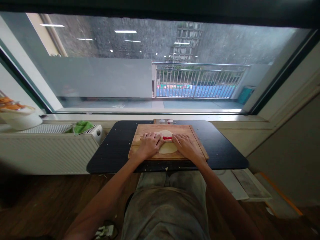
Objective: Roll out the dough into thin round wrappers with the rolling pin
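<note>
A rolling pin (167,138) with a red label lies across a flattened round of pale dough (167,148). The dough rests on a wooden board (182,128). Over the pin's left part lies my left hand (150,145), fingers bent forward across it. My right hand (185,145) covers the right part in the same way, so both ends of the pin are mostly hidden. Between the hands, only the labelled middle shows. Dough is visible on the near and far sides of the pin.
The board sits on a black table (227,156) dotted with small crumbs. Behind the board is a small box (163,121), close to the window. To the left, a white radiator (50,150) carries a green cloth (82,127) and a white pot (20,118).
</note>
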Motion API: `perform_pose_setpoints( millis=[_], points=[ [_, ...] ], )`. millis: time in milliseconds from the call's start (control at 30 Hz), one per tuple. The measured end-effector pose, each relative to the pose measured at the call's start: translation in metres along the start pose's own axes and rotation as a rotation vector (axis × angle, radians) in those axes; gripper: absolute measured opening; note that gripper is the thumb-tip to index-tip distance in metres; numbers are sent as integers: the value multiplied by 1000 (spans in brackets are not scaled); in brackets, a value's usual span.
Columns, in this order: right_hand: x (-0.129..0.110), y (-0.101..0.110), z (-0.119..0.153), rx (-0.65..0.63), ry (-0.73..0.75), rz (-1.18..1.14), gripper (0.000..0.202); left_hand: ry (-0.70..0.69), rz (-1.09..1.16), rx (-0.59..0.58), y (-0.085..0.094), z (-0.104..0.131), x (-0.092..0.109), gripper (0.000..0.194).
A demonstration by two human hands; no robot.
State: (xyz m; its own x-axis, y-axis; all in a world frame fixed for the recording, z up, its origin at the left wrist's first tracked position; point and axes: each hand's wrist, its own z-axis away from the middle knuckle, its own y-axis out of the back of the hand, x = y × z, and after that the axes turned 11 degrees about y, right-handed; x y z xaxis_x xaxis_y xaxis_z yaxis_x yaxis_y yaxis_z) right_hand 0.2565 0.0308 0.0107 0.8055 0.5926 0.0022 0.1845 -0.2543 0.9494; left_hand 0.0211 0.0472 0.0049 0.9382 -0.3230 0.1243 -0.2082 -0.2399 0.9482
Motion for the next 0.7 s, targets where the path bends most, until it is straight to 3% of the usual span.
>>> perform_pose_setpoints(
  millis=[300,533,700],
  points=[
    [3,-6,-20,-43,5,4,42,67,-6,-68,-8,-28,5,51],
    [0,-14,-49,-54,2,20,45,11,34,-103,-8,-44,18,55],
    [-1,-14,-35,-14,45,60,44,-9,54,-90,-6,-36,15,54]
  ],
)
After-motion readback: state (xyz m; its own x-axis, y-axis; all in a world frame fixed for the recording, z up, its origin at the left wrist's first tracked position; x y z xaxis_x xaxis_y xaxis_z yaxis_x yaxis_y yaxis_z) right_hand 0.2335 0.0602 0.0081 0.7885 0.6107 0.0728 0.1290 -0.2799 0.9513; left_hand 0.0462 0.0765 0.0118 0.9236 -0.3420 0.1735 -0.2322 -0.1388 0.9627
